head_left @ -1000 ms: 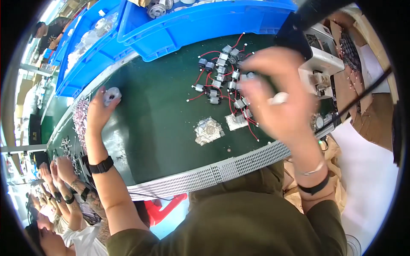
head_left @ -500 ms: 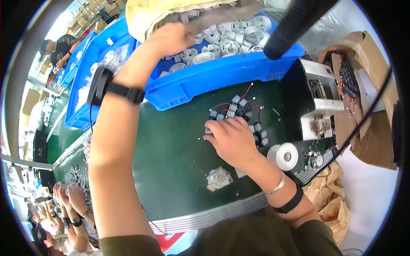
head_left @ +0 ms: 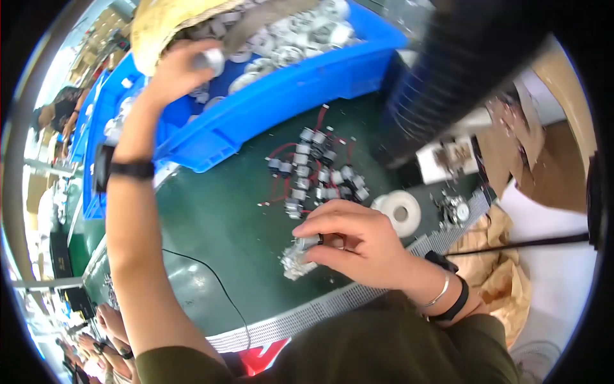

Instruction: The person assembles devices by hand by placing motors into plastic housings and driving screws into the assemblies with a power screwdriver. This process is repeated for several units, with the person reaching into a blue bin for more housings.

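My left hand [head_left: 179, 72] is over the blue bin [head_left: 288, 89], its fingers closed round a white round plastic part [head_left: 214, 61]. Loose white plastic parts [head_left: 288, 40] of the same sort fill the bin below and beside it. My right hand [head_left: 364, 246] pinches a small grey and black motor [head_left: 311, 241] between thumb and forefinger. That motor is right at a lumpy white mass [head_left: 293, 264] on the green table; whether they touch I cannot tell. Beyond the right hand lies a cluster of small motors [head_left: 302, 173] with red wires.
A white spool [head_left: 404, 214] lies right of the motors. A thick black hose [head_left: 448, 83] hangs over the right side, partly covering a white machine [head_left: 448, 160]. A yellow sack [head_left: 163, 25] covers the bin's far left. Other people [head_left: 61, 115] work at the left.
My right hand has left the motor cluster and come nearer me with one motor. My left hand now holds a white part. The view has shifted, and the hose covers more of it.
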`<state>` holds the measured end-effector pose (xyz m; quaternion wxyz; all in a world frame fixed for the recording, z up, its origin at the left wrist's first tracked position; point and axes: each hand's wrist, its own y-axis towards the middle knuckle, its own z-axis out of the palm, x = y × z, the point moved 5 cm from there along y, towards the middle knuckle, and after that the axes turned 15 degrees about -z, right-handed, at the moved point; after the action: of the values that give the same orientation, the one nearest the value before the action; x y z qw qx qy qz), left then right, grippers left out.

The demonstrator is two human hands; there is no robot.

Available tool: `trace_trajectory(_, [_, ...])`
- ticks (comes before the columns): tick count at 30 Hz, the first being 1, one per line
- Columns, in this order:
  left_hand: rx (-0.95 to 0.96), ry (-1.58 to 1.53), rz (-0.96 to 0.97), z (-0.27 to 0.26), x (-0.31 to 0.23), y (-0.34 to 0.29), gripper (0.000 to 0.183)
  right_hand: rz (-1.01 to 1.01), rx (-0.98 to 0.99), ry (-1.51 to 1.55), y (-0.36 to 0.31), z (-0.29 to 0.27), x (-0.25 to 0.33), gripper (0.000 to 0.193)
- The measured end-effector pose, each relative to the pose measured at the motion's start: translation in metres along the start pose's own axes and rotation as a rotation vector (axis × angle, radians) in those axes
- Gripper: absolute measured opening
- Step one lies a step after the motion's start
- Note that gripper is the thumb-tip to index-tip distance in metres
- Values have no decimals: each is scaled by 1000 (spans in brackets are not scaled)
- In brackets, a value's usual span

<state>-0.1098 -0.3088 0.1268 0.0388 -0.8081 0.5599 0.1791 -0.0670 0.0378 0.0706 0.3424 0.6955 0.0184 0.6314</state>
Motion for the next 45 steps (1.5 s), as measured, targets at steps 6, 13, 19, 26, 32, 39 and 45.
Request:
trace_trajectory(6, [268,-1063,121,54,-144,-139,55,306,-397,-74,-57,-98,21,39])
trace_trajectory(13, [-7,-765,215,182,-222,-175,53,110,-359,-194,-60,-131,34,29])
trace_trajectory(19, [78,-715,117,182,-227,-183,68,169,-131,-263,-56,-126,23,28])
trace_trajectory(26, [21,-604,232,175,-231,-177,71,-24,298,-767,-37,-111,25,25])
trace_trajectory(32, [-13,-564,191,158,-235,-177,72,-111,227,-786,-32,-120,36,24])
trace_trajectory(39, [140,-621,367,159,-225,-163,71,-120,355,-767,-34,-116,30,22])
trace_trajectory(45, [210,-658,301,161,-226,-156,69,-224,508,-789,-34,-107,21,20])
